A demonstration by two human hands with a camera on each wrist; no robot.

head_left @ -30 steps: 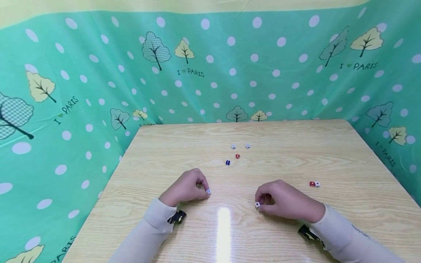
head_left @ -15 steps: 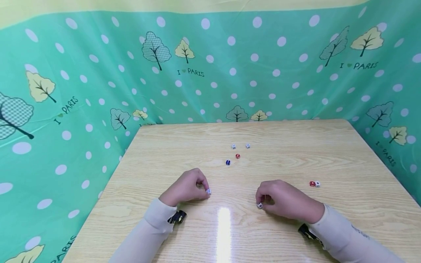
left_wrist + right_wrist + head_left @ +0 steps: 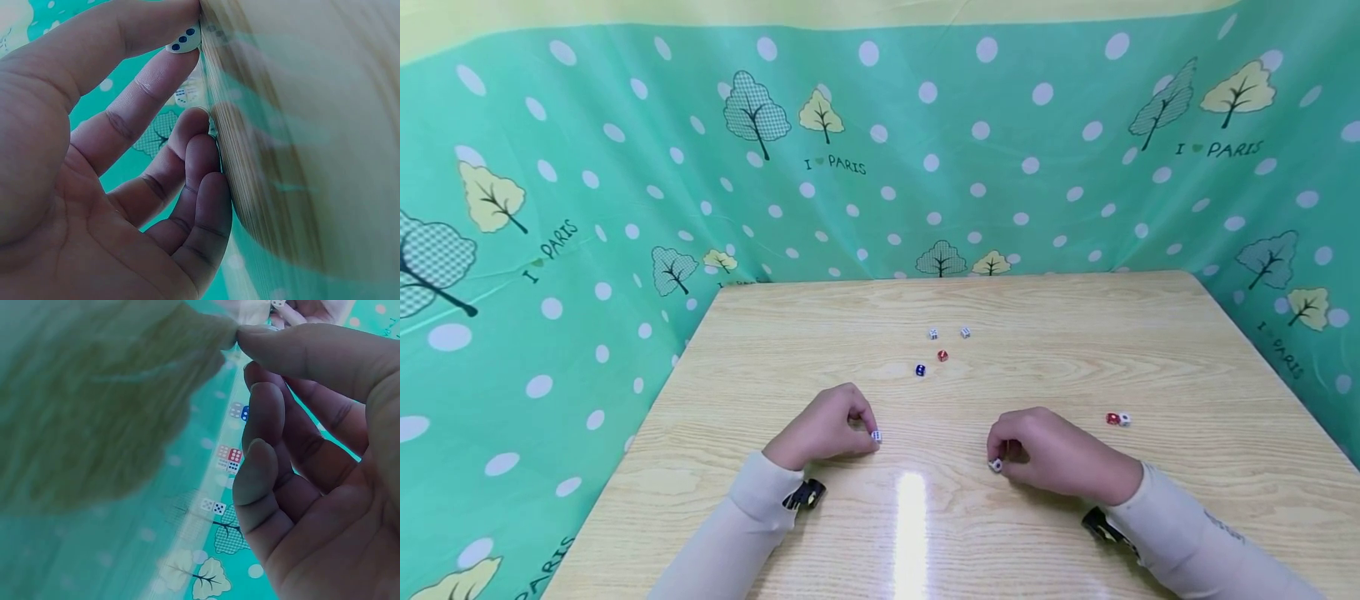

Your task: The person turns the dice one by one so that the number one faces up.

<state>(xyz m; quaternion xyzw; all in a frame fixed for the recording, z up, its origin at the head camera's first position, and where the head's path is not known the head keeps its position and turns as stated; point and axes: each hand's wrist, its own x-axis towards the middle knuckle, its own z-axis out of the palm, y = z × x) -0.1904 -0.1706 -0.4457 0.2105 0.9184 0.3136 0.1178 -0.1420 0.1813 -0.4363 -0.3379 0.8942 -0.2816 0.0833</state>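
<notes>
While left fingers (image 3: 866, 412) pinch one die (image 3: 877, 437), second die (image 3: 996, 466) between right fingers (image 3: 997, 437)

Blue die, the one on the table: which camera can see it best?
The head view: the blue die shows there uncovered, though small, on the table. The right wrist view shows only a bit, because the right hand partly hides it. I can't see it in the left wrist view.
</notes>
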